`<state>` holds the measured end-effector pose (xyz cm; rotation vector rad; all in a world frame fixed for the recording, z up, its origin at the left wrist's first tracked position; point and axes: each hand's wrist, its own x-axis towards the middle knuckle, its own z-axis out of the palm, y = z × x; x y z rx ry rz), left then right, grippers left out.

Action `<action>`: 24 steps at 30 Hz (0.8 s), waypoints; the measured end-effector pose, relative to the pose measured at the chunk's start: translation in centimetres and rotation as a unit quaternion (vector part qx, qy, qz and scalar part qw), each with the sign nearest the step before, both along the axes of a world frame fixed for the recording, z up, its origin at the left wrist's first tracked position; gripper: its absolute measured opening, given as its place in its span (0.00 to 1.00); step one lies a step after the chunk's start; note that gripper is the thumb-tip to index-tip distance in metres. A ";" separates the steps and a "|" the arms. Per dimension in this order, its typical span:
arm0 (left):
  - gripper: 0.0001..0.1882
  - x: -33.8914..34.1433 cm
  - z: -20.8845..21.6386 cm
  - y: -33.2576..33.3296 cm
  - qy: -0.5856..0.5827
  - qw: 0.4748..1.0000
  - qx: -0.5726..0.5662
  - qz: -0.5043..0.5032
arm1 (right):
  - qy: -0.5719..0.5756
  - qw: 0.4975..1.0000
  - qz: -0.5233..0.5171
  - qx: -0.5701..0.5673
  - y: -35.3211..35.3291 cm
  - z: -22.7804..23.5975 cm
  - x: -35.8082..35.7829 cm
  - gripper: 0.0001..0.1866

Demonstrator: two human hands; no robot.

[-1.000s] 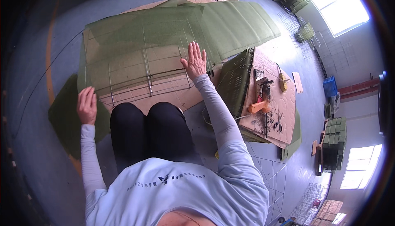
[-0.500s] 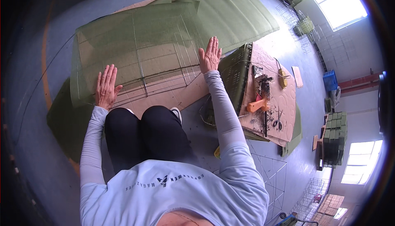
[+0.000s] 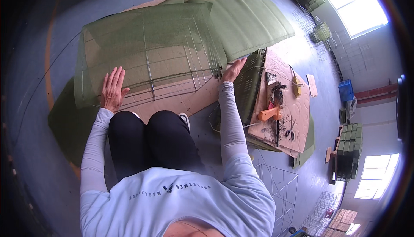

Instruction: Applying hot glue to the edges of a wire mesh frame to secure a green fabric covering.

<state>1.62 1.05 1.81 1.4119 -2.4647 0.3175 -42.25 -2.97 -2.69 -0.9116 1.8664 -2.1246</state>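
Toward the near left corner of the cardboard sheet [image 3: 202,93], the left hand [image 3: 113,88] is held flat at the green mesh sheet [image 3: 116,34], fingers straight and pressed together, thumb set apart. The mesh lies on the cardboard, with the wire frame [image 3: 151,81] against it; the frame's near rods reach past the mesh toward the cardboard's near edge. The right hand [image 3: 233,71] is at the frame's right end, next to the green box [image 3: 246,91]. Its fingers look close together; whether they pinch anything cannot be told.

Apply pressure with the full palm, not the fingertips, so that the thin mesh does not crease. Align the rods with the mesh edge before shifting weight. Guard the right wrist against the box's edge. Smooth outward, from the middle toward the corners.
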 end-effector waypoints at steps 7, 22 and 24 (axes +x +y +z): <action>0.35 1.1 -0.1 0.3 -0.017 1.000 0.003 0.010 | 0.442 0.869 0.059 0.216 0.0 1.4 5.4 0.37; 0.34 1.4 -0.4 0.4 0.005 1.000 0.000 0.000 | 0.392 0.906 0.102 0.123 -0.1 4.2 6.0 0.36; 0.35 1.1 -0.5 0.2 0.005 1.000 -0.008 0.001 | 0.522 0.823 0.074 0.211 0.1 2.5 6.4 0.37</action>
